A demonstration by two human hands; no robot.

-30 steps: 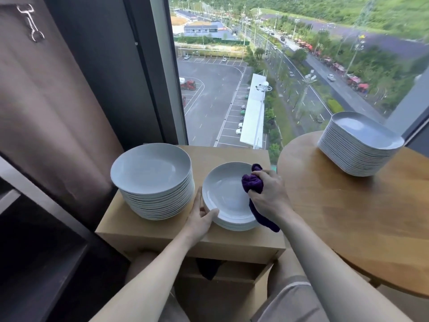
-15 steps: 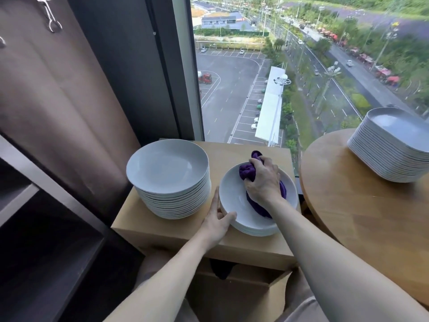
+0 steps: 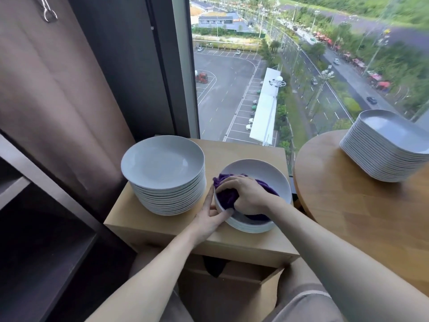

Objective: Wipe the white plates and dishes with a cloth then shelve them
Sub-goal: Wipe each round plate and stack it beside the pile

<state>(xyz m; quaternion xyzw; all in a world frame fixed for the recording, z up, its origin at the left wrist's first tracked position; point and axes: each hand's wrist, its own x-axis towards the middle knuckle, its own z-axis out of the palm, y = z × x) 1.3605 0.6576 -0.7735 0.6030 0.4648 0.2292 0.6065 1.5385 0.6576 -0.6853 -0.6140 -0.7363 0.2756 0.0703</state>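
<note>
Right hand (image 3: 249, 196) clutches purple cloth (image 3: 226, 194), pressing inside top white round plate (image 3: 260, 170); left hand (image 3: 209, 220), fingers straight, braces its rim. Short stack sits near front edge of pale wooden box (image 3: 243, 149): hard strokes may slide it off.

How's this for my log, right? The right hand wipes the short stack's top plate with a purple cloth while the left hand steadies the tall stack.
Wrong on one point: the head view shows the left hand touching the rim of the short stack, not the tall stack. The right hand does wipe its top plate with the purple cloth.
</note>
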